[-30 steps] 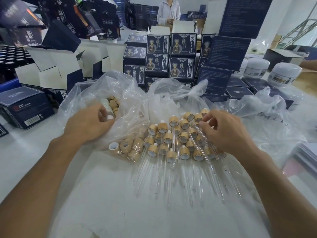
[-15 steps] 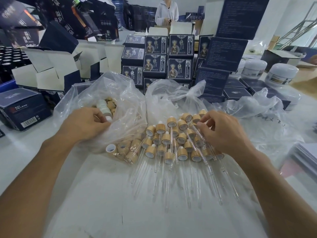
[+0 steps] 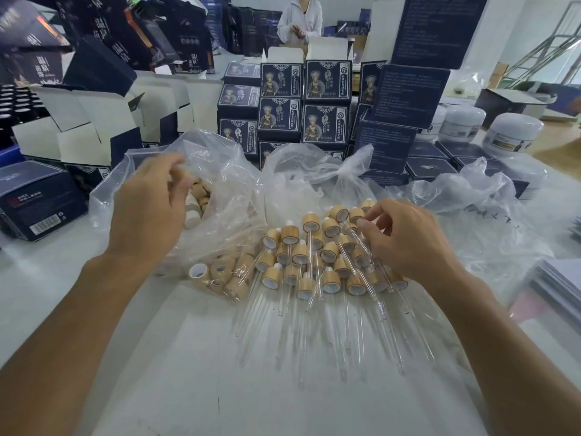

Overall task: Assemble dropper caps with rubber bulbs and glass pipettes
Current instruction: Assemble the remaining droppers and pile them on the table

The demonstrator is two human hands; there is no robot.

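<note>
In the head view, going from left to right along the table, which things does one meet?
Dark box with barcode → left hand at the bag of caps → loose bamboo caps → assembled droppers → right hand → crumpled clear plastic.

The pile of assembled droppers (image 3: 317, 259) lies under and left of the right hand (image 3: 405, 243). The bag of caps (image 3: 217, 196) sits beneath the left hand (image 3: 147, 209), stacked boxes (image 3: 305, 102) beyond both.

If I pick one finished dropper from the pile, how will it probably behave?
The dropper likely feels light. Its thin clear glass tube looks fragile, so lifting by the wooden cap seems safer. Being round, it may roll on the smooth table.
</note>
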